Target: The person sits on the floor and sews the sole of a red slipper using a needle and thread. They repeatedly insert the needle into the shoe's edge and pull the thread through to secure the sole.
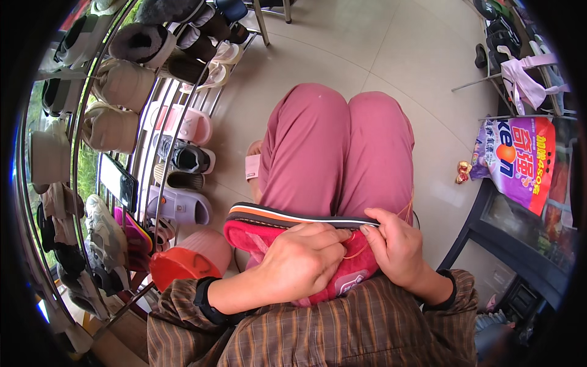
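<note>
A red plush slipper (pixel 240 232) lies on its side across my lap, its sole edge (pixel 275 214) striped in dark, orange and white. My left hand (pixel 305 259) is curled over the plush upper, with its fingertips at the seam by the sole. At the right end of the sole, my right hand (pixel 398 245) pinches the edge between thumb and fingers. A thin orange thread (pixel 360 253) loops over the upper between the hands; more strands hang beside my right knee. Whether a needle is in the left fingers is hidden.
On the left, a metal rack (pixel 172 137) carries many shoes and a phone (pixel 118 181). A red bucket (pixel 183 266) stands by my left elbow. A printed detergent bag (pixel 518 160) lies over a dark-framed table (pixel 472 220) at right. Below it, crumpled wrappers (pixel 463 172) lie on the tiled floor.
</note>
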{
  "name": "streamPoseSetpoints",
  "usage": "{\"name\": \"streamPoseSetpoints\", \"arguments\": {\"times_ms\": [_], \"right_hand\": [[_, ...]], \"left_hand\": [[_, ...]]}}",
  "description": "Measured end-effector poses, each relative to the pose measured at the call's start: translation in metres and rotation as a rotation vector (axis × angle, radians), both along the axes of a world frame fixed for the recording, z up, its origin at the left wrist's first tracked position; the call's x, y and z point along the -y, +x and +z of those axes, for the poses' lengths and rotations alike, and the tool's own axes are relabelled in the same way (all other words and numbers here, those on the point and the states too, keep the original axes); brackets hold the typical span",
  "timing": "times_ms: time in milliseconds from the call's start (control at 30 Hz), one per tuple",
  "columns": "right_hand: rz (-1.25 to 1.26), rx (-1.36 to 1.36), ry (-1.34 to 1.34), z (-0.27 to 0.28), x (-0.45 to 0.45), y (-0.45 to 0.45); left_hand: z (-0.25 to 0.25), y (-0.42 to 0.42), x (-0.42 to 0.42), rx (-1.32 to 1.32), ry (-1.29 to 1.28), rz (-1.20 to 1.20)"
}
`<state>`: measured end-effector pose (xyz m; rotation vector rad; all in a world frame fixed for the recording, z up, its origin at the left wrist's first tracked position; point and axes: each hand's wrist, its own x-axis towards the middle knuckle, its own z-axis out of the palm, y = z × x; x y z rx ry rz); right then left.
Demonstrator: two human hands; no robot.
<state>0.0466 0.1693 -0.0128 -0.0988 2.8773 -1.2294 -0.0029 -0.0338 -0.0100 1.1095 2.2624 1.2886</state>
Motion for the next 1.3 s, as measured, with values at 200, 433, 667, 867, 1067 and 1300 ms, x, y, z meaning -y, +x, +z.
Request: {"name": "streamPoseSetpoints", "arguments": {"times_ms": [200,433,667,867,1067,1300], "right_hand": [[-0.012,-0.051,-0.032,-0.005,-0.001,0.005],[-0.012,-0.098,-0.050,-0.008,0.000,0.007],[-0.015,-0.094,-0.071,-0.011,0.000,0.008],[0.006,-0.082,-0.063,-0.009,-0.001,0.006],[0.048,0.553,-0.528,-0.007,-0.026,-0.016],[0.037,0.707,-0.555,-0.004,-0.028,-0.036]], "left_hand": [[0.001,0.000,0.000,-0.002,0.013,0.013],[0.001,0.001,0.000,0.003,0.007,0.026],[0.001,0.001,-0.001,0.004,0.007,0.021],[0.002,0.001,-0.002,0.003,-0.002,0.020],[0.006,0.007,-0.001,-0.016,-0.013,0.020],[0.005,0.004,-0.001,-0.048,-0.014,0.020]]}}
